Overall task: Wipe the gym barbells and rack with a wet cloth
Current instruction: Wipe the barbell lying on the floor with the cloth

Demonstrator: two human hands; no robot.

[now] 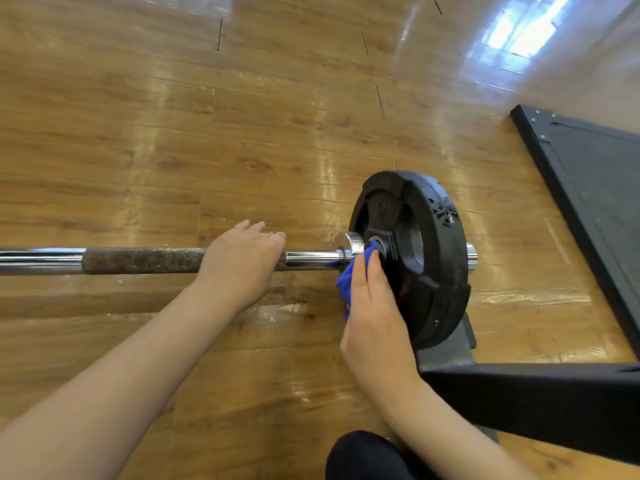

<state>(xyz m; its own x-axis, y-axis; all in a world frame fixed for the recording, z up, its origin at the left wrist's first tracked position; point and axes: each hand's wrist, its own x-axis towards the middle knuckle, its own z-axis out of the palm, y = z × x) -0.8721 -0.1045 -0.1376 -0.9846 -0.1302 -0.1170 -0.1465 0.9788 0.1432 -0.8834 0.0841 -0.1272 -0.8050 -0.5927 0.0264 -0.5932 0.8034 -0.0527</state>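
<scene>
barbell bar lies horizontal above the wood floor, 1 black weight plate on its right end. left hand rests over the rough dark grip section, fingers straight, not wrapped. right hand holds a blue cloth, fingers curled on it, pressing it at the chrome collar just left of the plate. black rack frame at lower right; black mat further right. water droplets visible on plate rim.

Glossy wooden floor, black rack base resting on it (lower right), dark platform beside
</scene>
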